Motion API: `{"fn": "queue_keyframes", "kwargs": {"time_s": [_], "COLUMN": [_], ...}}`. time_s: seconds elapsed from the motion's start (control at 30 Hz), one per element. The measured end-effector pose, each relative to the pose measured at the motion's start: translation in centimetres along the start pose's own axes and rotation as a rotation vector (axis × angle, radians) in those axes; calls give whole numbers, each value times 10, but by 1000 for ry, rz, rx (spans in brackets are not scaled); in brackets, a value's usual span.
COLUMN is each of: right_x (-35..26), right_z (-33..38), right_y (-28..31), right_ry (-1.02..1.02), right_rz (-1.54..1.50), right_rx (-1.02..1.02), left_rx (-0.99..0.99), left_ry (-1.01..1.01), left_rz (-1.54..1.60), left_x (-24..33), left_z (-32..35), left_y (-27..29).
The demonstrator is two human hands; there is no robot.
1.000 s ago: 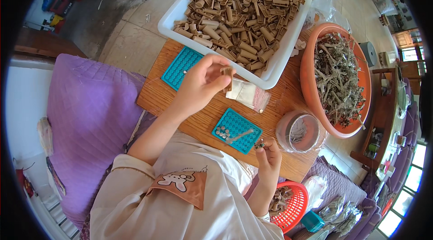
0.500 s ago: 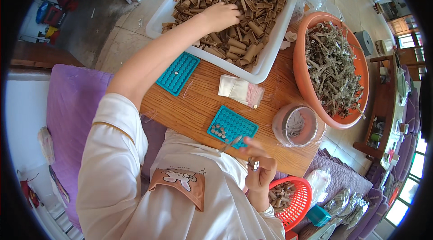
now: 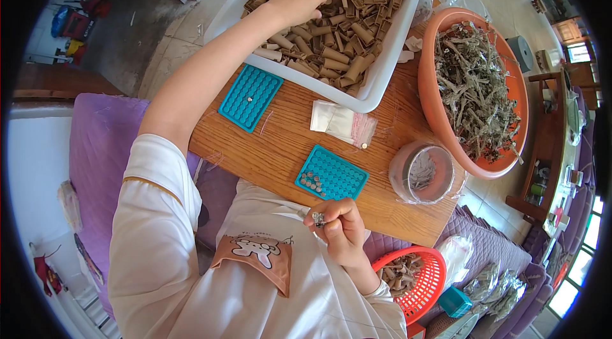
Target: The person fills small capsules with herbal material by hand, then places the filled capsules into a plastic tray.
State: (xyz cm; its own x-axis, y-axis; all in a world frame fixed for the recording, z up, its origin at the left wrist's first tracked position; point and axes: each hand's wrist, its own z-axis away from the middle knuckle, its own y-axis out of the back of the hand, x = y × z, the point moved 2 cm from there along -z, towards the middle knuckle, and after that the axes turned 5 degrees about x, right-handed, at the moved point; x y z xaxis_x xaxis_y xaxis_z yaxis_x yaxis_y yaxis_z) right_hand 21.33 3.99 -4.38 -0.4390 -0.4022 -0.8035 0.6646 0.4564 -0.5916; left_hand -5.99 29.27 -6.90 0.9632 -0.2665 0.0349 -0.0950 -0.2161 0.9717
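Observation:
My left hand (image 3: 298, 5) reaches into a big white tub (image 3: 373, 93) of brown half-tube pieces (image 3: 363, 34). Its fingers curl down over the pieces; what is in them is hidden. Close to my apron, my right hand (image 3: 341, 230) pinches a small shiny metal thing (image 3: 319, 218) whose kind I cannot make out. Just beyond that hand lies a teal tray (image 3: 341, 176) of small round hollows, with several little round pieces (image 3: 312, 182) at its left end. Under my left forearm's right side is a second teal tray (image 3: 250, 100) with one small pale piece on it.
Small clear plastic bags (image 3: 341, 124) lie on the wooden table (image 3: 274, 154). To the right stand a clear round tub (image 3: 421, 174) with pale slivers and an orange basin (image 3: 428, 106) of dry grey-brown stalks. A red basket (image 3: 433, 281) sits below the table edge.
My left hand has moved up and left within the white tub. My right hand has come left and up toward the near tray's edge, and a blurred thin metal tool no longer shows over the tray.

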Motion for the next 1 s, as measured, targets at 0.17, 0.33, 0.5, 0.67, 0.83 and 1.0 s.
{"fn": "queue_keyframes", "kwargs": {"time_s": [0.17,0.33,0.5,0.67,0.83,1.0], "right_x": [0,0,12,4,-27,-35], "right_z": [-4,-14,-6,-12,-27,-42], "right_y": [10,11,20,38,26,7], "right_ry": [-71,319,-124,-93,112,410], "right_rz": [264,889,432,202,320,497], "right_rx": [21,33,341,474,498,608], "left_rx": [-297,-334,108,96,255,413], "left_ry": [87,82,28,316,419,580], "left_rz": [-98,-161,166,1002,1510,1799], "left_x": [-8,-12,6,86,174,209], "left_z": [-5,-5,8,62,141,152], "left_y": [-1,-1,34,55,64,69]}}
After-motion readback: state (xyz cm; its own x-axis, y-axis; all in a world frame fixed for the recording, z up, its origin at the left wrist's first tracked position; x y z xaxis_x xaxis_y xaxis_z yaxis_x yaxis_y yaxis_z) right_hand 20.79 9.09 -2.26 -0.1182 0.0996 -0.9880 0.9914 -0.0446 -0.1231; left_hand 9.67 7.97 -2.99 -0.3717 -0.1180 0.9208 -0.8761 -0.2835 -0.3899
